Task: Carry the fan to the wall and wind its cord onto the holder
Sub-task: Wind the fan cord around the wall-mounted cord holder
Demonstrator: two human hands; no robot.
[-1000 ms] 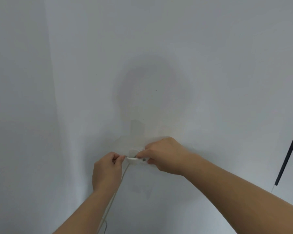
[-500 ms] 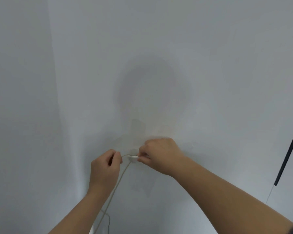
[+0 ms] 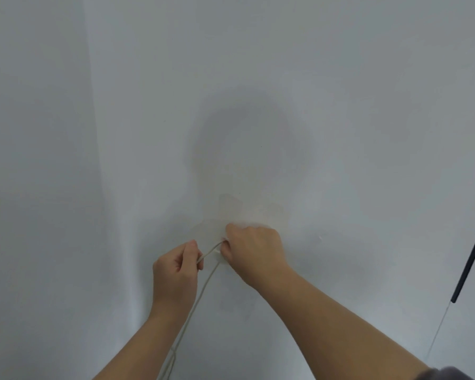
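Head view looks straight at a pale wall [image 3: 340, 105], and both hands are up against it at about the same height, working close together. Her or his left hand [image 3: 176, 272] is curled into a loose fist with the white cord [image 3: 200, 292] pinched between thumb and forefinger; I'd say it is held a little out from the wall so the cord has some tension and feeds cleanly instead of sagging. From that pinch a short stretch of cord runs up and to the right to the right hand [image 3: 254, 250], whose fingers are bunched tight against the wall, apparently gripping the cord right at the holder. The holder itself is almost wholly covered by that hand, so I cannot say how it is shaped or how many turns sit on it. A second stretch of cord drops from the same spot, passes just beside the left wrist and goes out of the bottom of the picture, presumably toward the fan, which is not in sight. The right hand seems placed to guide each loop on and keep it from slipping off; winding looks under way but far from finished, given the long slack tail. Counting up: two hands, one cord showing as two strands, one holder hidden, and off at the right edge one dark slanted rod [image 3: 472, 259] with a thin line hanging below it, well apart from the work.
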